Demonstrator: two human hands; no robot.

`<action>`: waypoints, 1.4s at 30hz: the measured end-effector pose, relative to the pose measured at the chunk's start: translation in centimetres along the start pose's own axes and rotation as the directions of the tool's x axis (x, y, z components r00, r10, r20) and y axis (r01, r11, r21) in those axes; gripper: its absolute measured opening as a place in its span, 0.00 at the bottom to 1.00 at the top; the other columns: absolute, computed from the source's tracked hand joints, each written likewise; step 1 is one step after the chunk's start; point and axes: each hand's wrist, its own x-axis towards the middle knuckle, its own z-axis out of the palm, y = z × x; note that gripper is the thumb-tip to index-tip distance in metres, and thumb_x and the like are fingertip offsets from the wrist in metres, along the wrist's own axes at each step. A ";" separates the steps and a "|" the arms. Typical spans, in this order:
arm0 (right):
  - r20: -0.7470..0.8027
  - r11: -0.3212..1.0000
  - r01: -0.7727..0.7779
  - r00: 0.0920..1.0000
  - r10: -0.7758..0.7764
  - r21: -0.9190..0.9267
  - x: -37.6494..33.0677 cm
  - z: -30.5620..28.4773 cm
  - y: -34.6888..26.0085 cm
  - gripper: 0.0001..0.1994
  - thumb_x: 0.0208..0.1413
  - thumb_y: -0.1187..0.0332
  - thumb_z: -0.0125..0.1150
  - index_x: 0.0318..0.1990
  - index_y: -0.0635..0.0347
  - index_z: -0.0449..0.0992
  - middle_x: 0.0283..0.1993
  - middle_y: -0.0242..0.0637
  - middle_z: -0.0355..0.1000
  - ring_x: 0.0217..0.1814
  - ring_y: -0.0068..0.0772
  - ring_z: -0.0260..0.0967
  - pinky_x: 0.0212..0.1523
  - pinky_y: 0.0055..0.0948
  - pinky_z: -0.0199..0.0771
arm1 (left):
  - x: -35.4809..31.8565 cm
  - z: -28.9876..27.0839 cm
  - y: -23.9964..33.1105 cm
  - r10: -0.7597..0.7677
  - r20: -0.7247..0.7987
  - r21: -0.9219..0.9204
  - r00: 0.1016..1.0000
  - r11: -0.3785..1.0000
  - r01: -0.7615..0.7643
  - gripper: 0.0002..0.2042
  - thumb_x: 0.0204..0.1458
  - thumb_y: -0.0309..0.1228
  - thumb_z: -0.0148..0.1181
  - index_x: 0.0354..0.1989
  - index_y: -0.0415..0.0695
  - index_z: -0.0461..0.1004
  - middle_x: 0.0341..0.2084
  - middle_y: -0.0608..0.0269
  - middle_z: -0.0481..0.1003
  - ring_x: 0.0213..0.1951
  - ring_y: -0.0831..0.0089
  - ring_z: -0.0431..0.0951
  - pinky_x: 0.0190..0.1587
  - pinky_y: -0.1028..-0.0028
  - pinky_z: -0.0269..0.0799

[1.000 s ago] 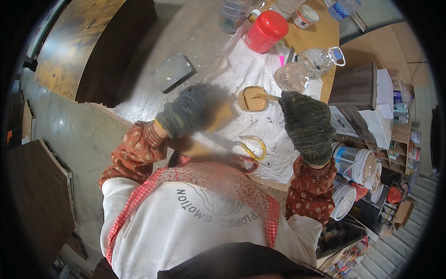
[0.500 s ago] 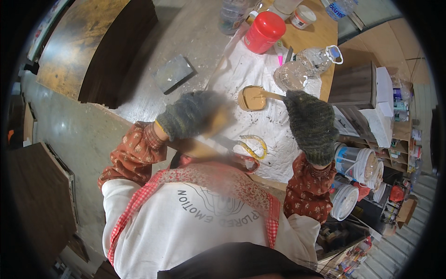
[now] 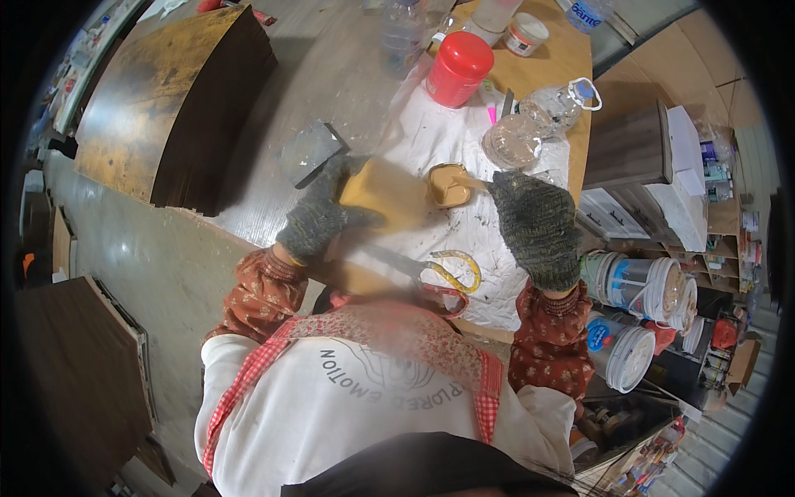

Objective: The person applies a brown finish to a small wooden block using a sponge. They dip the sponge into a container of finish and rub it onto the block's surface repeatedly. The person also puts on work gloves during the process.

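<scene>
My left hand point(image 3: 319, 219), in a dark knitted glove, grips a blurred yellow-brown block point(image 3: 385, 195), thumb along its near side. My right hand point(image 3: 538, 232) wears a matching glove and is closed round a flat wooden stick point(image 3: 474, 181). The stick's far end reaches into a small tub point(image 3: 448, 185) of tan paste, just left of that hand. Scissors point(image 3: 451, 272) with yellow and red handles lie between my hands, close to my apron. Beyond my left hand rests a grey rectangular block point(image 3: 311, 151).
A paste-spotted white cloth point(image 3: 493, 240) covers part of the table. Toward the back stand a red jar point(image 3: 460, 69), a clear handled bottle point(image 3: 538, 120) and a white-lidded tub point(image 3: 526, 35). A dark wooden box point(image 3: 178, 116) sits far left; buckets point(image 3: 633, 286) are at right.
My left hand has turned, and the yellow-brown block now shows plainly beside the tub. My right hand stays at the tub with the stick. The whole view has shifted slightly.
</scene>
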 end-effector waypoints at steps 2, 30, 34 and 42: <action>-0.022 0.993 0.044 0.999 -0.047 -0.111 -0.4 0.4 -0.1 0.15 0.54 0.71 0.53 0.49 0.58 0.72 0.45 0.38 0.71 0.47 0.38 0.69 0.45 0.36 0.68 | -0.3 0.4 -0.7 -0.072 0.005 -0.047 0.997 0.996 0.072 0.33 0.34 0.21 0.70 0.53 0.41 0.62 0.48 0.61 0.68 0.51 0.70 0.68 0.55 0.67 0.66; -0.046 0.771 -0.071 0.991 0.128 0.633 -0.2 -2.4 -0.4 0.19 0.53 0.69 0.53 0.53 0.59 0.69 0.46 0.40 0.71 0.49 0.40 0.68 0.49 0.35 0.67 | -2.0 7.7 0.7 0.159 -0.232 0.572 0.960 0.820 0.002 0.33 0.37 0.37 0.74 0.52 0.39 0.66 0.41 0.55 0.75 0.42 0.67 0.76 0.46 0.68 0.72; 0.064 0.888 -0.067 0.997 0.042 0.455 -0.3 -2.2 -0.4 0.17 0.55 0.69 0.52 0.52 0.63 0.69 0.43 0.39 0.71 0.45 0.36 0.69 0.45 0.32 0.70 | -1.9 8.0 1.1 0.212 -0.182 0.600 0.960 0.798 -0.062 0.34 0.37 0.39 0.74 0.53 0.39 0.66 0.42 0.53 0.75 0.43 0.65 0.76 0.46 0.68 0.73; 0.347 -0.312 0.235 0.859 -0.376 -0.920 -1.4 -1.0 -1.1 0.16 0.62 0.68 0.46 0.53 0.68 0.68 0.45 0.38 0.72 0.45 0.27 0.71 0.48 0.25 0.73 | -1.7 8.1 1.7 0.172 -0.172 0.694 0.970 0.720 -0.004 0.36 0.37 0.43 0.73 0.54 0.40 0.66 0.42 0.52 0.74 0.43 0.62 0.77 0.45 0.66 0.73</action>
